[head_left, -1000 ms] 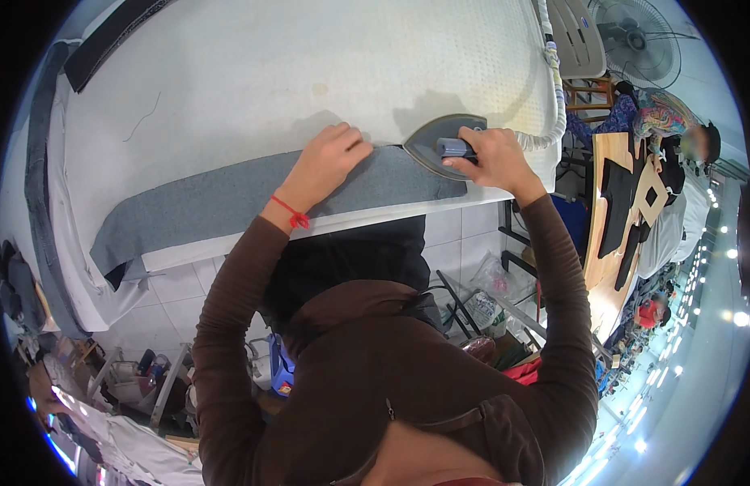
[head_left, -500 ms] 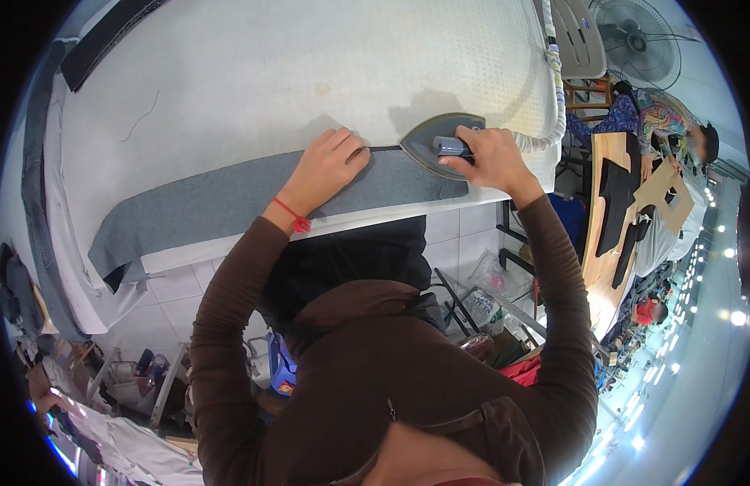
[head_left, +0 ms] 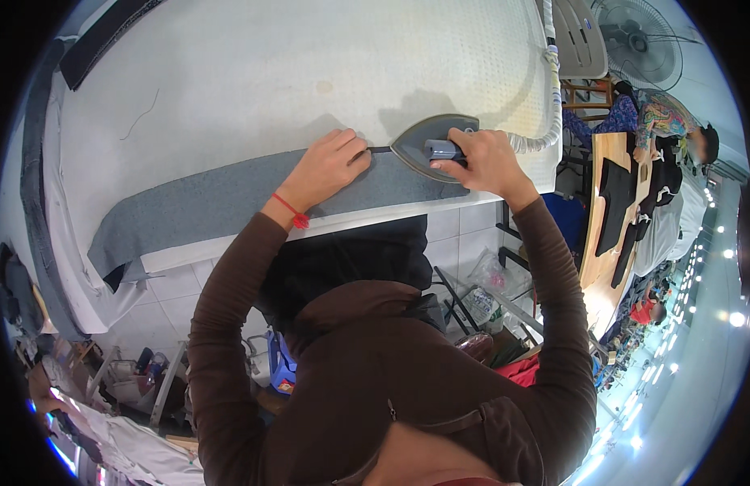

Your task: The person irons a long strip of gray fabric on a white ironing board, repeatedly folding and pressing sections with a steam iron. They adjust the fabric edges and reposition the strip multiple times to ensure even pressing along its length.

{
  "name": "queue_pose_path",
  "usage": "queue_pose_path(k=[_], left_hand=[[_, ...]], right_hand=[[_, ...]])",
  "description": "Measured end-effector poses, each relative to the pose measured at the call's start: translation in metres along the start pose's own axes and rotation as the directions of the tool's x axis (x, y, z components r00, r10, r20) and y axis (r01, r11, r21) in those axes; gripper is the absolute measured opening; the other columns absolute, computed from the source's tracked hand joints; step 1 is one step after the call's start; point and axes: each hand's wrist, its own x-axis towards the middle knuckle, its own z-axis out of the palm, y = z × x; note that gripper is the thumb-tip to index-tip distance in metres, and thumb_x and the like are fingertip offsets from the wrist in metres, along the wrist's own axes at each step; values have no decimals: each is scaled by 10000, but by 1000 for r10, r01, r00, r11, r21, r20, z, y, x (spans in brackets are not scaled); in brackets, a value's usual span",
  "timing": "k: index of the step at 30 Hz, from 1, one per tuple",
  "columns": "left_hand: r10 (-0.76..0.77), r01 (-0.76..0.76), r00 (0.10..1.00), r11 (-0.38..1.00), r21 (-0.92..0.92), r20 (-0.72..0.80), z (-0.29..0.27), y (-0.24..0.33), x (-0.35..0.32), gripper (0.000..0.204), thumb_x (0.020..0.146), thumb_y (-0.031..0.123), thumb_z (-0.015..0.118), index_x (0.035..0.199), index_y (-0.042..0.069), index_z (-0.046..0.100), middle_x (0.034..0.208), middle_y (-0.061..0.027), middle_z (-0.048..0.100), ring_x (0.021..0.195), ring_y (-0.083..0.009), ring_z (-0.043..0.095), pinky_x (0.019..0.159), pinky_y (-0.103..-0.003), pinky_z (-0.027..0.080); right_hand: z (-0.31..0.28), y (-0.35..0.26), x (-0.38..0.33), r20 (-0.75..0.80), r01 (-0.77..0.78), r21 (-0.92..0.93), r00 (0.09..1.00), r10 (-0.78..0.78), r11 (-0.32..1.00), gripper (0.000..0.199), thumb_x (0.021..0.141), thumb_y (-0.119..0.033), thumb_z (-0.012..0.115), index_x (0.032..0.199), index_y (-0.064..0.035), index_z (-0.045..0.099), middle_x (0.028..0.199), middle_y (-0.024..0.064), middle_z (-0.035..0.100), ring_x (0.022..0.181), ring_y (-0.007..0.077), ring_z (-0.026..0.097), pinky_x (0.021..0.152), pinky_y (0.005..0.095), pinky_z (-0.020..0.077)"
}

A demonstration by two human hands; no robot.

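A long grey fabric strip (head_left: 221, 190) lies along the near edge of a white padded ironing table (head_left: 253, 73). My left hand (head_left: 330, 164) rests on it with fingers curled at its far edge, where they appear to pinch the cloth; the fingertips are partly hidden. A red string bracelet circles that wrist. My right hand (head_left: 484, 159) is wrapped around the handle of a clothes iron (head_left: 415, 146). The iron's pointed tip faces left, a short gap from my left fingers, and its soleplate sits over the strip's right end and far edge.
A wrapped white hose (head_left: 545, 142) runs along the table's right side. Dark fabric pieces (head_left: 108, 40) lie at the far left. To the right stand a fan (head_left: 636, 40) and a wooden table (head_left: 605, 154) with black pieces, where another person (head_left: 666, 117) works.
My right hand has slid the iron slightly left, nearer my left hand. The left hand has barely moved. At the other table, the beige cut-out panel is no longer held up in view.
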Motion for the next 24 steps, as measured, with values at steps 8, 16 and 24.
queue_pose_path(k=[8,16,24], left_hand=[[-19,19,1000,1000,-15,-21,-5,1,0,250,893,76,776,1139,31,786,1132,-75,672,1091,-265,660,949,-404,595],[-56,54,998,997,55,42,-17,-4,-5,220,923,96,750,1138,50,762,1094,-66,651,1099,-253,649,948,-386,592],[-44,39,998,995,92,54,-31,-12,-20,260,930,105,742,1183,54,772,1117,-64,651,1133,-255,652,967,-388,597]], right_hand=[[4,-4,7,-77,71,8,995,-71,997,572,1010,-618,837,1001,-56,732,649,157,648,639,421,713,610,493,532],[5,-3,5,-48,60,-7,997,-60,998,606,1019,-660,800,965,-63,707,668,151,692,658,405,736,611,505,546],[4,-9,12,-60,85,-13,995,-86,996,605,1012,-657,805,969,-62,706,656,147,684,639,395,729,597,499,538]])
